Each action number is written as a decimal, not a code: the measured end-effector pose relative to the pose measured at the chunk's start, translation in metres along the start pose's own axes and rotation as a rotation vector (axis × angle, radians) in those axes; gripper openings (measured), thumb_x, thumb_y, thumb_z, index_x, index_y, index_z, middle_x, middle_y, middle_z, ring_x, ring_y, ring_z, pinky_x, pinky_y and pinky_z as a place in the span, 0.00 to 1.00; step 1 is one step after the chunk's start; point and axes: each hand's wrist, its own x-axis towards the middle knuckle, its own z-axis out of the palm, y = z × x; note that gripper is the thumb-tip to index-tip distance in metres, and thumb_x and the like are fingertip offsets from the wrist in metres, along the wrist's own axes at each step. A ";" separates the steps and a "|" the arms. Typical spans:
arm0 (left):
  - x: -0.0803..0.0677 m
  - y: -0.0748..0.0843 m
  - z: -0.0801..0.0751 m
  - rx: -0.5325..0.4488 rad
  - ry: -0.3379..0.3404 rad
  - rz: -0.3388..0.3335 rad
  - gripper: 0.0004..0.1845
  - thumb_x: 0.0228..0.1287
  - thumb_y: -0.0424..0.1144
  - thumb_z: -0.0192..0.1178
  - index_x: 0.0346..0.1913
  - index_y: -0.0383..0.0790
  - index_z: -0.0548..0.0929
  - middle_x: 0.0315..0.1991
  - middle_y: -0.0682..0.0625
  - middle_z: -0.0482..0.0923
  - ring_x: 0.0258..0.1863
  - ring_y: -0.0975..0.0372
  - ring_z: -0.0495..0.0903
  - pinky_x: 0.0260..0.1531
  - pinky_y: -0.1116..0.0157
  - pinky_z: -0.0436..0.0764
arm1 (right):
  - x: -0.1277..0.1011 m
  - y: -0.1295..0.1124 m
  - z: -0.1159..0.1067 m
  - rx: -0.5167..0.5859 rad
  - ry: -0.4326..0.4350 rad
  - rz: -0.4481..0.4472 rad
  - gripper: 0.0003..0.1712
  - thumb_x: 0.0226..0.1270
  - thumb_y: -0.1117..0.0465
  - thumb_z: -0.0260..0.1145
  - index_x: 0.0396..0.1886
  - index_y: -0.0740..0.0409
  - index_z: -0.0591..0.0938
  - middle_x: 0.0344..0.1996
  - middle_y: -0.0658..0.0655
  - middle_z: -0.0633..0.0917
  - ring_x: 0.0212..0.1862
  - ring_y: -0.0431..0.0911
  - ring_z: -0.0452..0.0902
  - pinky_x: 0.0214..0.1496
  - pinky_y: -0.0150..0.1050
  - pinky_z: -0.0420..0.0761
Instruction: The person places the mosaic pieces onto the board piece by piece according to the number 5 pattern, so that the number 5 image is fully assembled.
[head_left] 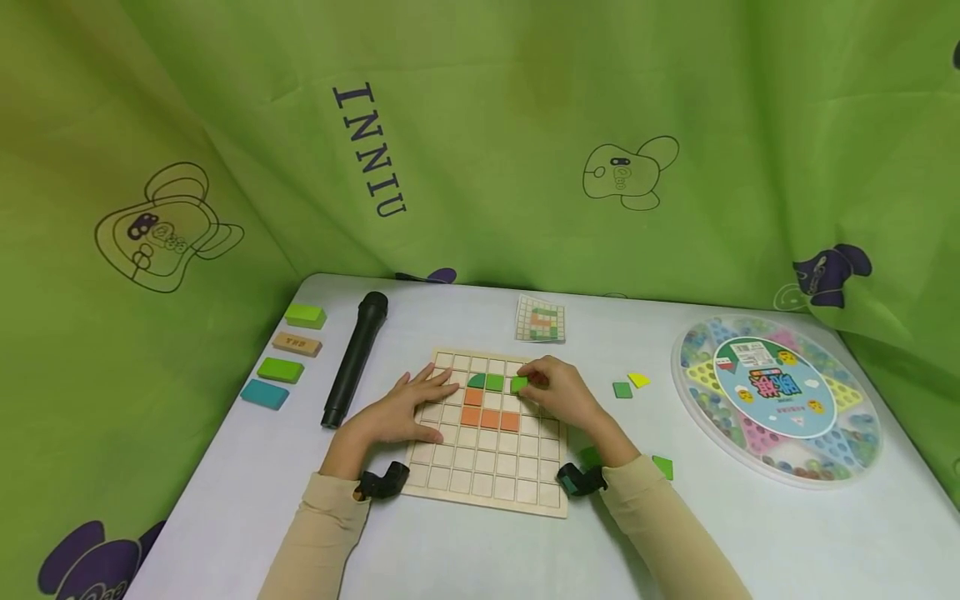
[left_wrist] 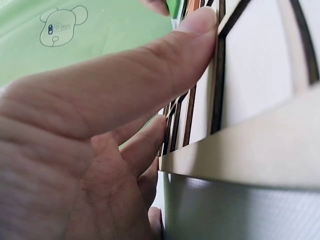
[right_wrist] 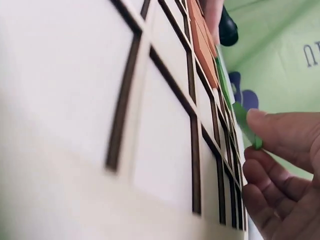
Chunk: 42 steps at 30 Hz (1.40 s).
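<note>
A wooden grid board [head_left: 487, 485] lies on the white table in the head view. My left hand [head_left: 405, 410] rests on its left side with fingers spread; the left wrist view shows the thumb [left_wrist: 150, 75] across the board's edge. Between thumb and fingertips, my right hand [head_left: 564, 392] pinches a green square tile [head_left: 518, 384] over the upper right cells. The right wrist view shows that tile tilted, close to the grid. Left of it sit a green square tile [head_left: 494, 382] and a green rounded tile [head_left: 476, 381]. Several orange square tiles [head_left: 490, 419] lie in cells below.
A pattern card [head_left: 541, 320] lies behind the board. At left are a black microphone [head_left: 356, 358] and several blocks [head_left: 281, 370]. Right of the board lie a green tile [head_left: 622, 390], a yellow piece [head_left: 638, 380], another green piece [head_left: 663, 467] and a round marble-game box [head_left: 776, 400].
</note>
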 end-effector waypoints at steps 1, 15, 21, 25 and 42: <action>0.000 0.000 0.000 0.001 -0.001 -0.001 0.45 0.49 0.52 0.70 0.70 0.43 0.64 0.76 0.49 0.49 0.76 0.50 0.37 0.71 0.44 0.35 | 0.002 0.000 0.001 -0.010 -0.006 -0.006 0.15 0.60 0.61 0.69 0.47 0.58 0.83 0.42 0.55 0.82 0.43 0.46 0.78 0.46 0.41 0.80; 0.000 0.002 -0.002 0.000 -0.002 0.003 0.45 0.50 0.52 0.70 0.71 0.43 0.64 0.76 0.48 0.48 0.76 0.48 0.36 0.71 0.42 0.35 | 0.014 -0.004 0.008 -0.074 -0.054 -0.045 0.14 0.58 0.62 0.70 0.44 0.60 0.83 0.40 0.55 0.80 0.42 0.46 0.77 0.45 0.40 0.79; -0.001 0.002 -0.001 -0.010 -0.007 0.000 0.45 0.50 0.52 0.70 0.70 0.42 0.64 0.75 0.48 0.49 0.76 0.49 0.37 0.71 0.43 0.34 | 0.008 -0.001 0.003 -0.022 -0.071 -0.001 0.20 0.59 0.59 0.70 0.51 0.59 0.81 0.45 0.55 0.80 0.48 0.49 0.78 0.51 0.43 0.80; -0.001 0.001 0.000 -0.006 -0.006 0.007 0.45 0.50 0.51 0.70 0.70 0.42 0.64 0.75 0.48 0.49 0.76 0.49 0.37 0.71 0.44 0.35 | -0.002 0.006 -0.010 0.007 -0.031 0.026 0.23 0.60 0.59 0.69 0.55 0.60 0.79 0.49 0.57 0.80 0.53 0.51 0.78 0.54 0.47 0.79; 0.000 0.000 -0.002 -0.005 0.002 0.022 0.45 0.50 0.52 0.69 0.70 0.42 0.64 0.75 0.47 0.50 0.76 0.49 0.37 0.72 0.44 0.35 | -0.063 0.078 -0.083 -0.045 0.112 0.196 0.25 0.64 0.63 0.65 0.60 0.64 0.75 0.56 0.68 0.76 0.57 0.64 0.74 0.56 0.57 0.76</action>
